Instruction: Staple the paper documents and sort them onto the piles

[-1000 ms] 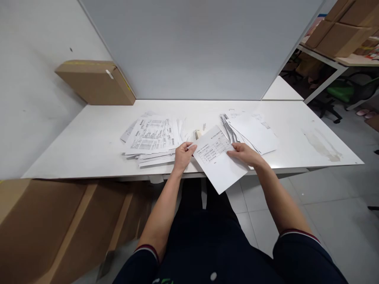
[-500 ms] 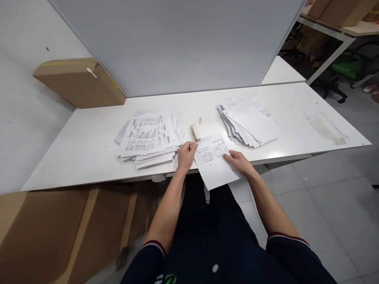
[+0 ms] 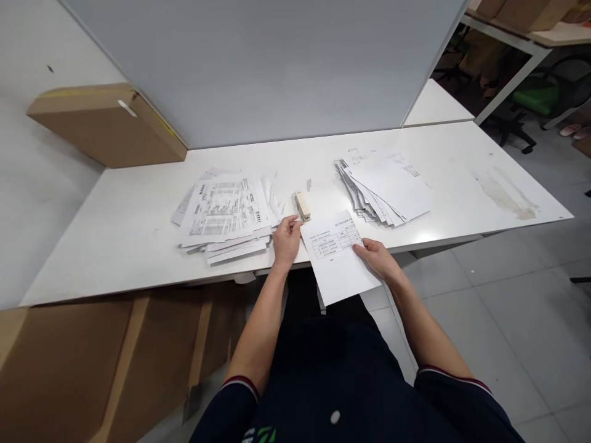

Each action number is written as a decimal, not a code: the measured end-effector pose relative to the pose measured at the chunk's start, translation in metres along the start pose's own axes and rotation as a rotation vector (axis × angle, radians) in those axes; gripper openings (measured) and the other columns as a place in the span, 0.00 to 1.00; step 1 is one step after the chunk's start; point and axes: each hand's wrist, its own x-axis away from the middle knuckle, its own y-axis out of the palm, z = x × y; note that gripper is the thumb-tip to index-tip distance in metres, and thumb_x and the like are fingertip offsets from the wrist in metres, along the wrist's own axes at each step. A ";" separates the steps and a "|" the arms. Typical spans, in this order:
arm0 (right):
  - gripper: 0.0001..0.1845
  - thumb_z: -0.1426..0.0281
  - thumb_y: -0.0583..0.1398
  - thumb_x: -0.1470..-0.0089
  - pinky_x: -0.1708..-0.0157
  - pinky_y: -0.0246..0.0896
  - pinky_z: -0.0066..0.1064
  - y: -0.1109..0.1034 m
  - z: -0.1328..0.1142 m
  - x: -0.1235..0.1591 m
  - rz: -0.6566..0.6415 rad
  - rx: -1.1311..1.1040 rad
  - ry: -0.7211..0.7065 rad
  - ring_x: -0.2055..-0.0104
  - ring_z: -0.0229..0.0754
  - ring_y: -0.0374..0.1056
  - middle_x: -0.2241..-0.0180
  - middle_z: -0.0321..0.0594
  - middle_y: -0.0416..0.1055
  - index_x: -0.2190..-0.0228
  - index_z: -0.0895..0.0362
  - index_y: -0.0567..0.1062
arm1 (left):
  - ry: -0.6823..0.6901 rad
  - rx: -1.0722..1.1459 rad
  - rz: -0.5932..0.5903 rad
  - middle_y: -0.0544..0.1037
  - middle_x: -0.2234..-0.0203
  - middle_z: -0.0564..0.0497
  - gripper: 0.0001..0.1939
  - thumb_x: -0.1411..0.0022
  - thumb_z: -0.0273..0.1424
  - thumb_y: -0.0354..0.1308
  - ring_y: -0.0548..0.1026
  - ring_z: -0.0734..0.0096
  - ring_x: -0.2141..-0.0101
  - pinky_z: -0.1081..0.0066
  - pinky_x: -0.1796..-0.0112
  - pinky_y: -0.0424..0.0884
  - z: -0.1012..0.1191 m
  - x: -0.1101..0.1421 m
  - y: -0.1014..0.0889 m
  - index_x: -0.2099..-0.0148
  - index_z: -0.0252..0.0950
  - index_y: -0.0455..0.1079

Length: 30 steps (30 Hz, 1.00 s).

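A printed sheet of paper (image 3: 339, 267) with a table near its top hangs over the desk's front edge. My right hand (image 3: 375, 257) grips its right side, thumb on top. At the sheet's upper left corner is my left hand (image 3: 286, 240), its fingers curled in toward the thumb. Whether they pinch anything is too small to make out. Just beyond that hand, a cream stapler (image 3: 302, 205) lies on the desk. To the left is a fanned pile of printed papers (image 3: 224, 212), to the right a second pile of papers (image 3: 385, 187), mostly blank side up.
The white desk (image 3: 133, 246) backs onto a grey panel (image 3: 277, 67). A cardboard box (image 3: 106, 126) leans at the back left. More cardboard (image 3: 69, 363) stands below the front left edge. A green chair (image 3: 535, 95) is at the far right.
The sheet has shifted slightly right and down with my right hand. My left hand has drawn a little left, showing more of the sheet's corner. The view has shifted slightly.
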 end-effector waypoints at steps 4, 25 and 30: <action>0.18 0.58 0.61 0.53 0.64 0.67 0.34 -0.003 0.003 0.003 0.003 -0.057 0.040 0.65 0.46 0.72 0.68 0.41 0.76 0.65 0.58 0.72 | 0.002 0.004 0.025 0.76 0.70 0.51 0.13 0.42 0.34 0.53 0.74 0.76 0.73 0.72 0.66 0.72 -0.003 -0.001 0.001 0.55 0.36 0.68; 0.16 0.57 0.60 0.54 0.73 0.64 0.30 -0.001 -0.028 -0.008 0.069 0.051 0.076 0.70 0.44 0.71 0.72 0.40 0.76 0.68 0.58 0.73 | 0.330 -0.408 -0.106 0.69 0.59 0.44 0.23 0.36 0.25 0.42 0.68 0.63 0.57 0.63 0.54 0.66 0.005 0.002 -0.003 0.41 0.40 0.62; 0.14 0.59 0.60 0.55 0.74 0.61 0.28 0.001 -0.037 -0.017 0.094 0.117 0.057 0.72 0.41 0.69 0.73 0.39 0.74 0.71 0.58 0.71 | 0.295 -0.444 -0.134 0.64 0.60 0.45 0.24 0.37 0.25 0.42 0.67 0.63 0.58 0.63 0.55 0.67 0.002 0.003 0.001 0.41 0.42 0.62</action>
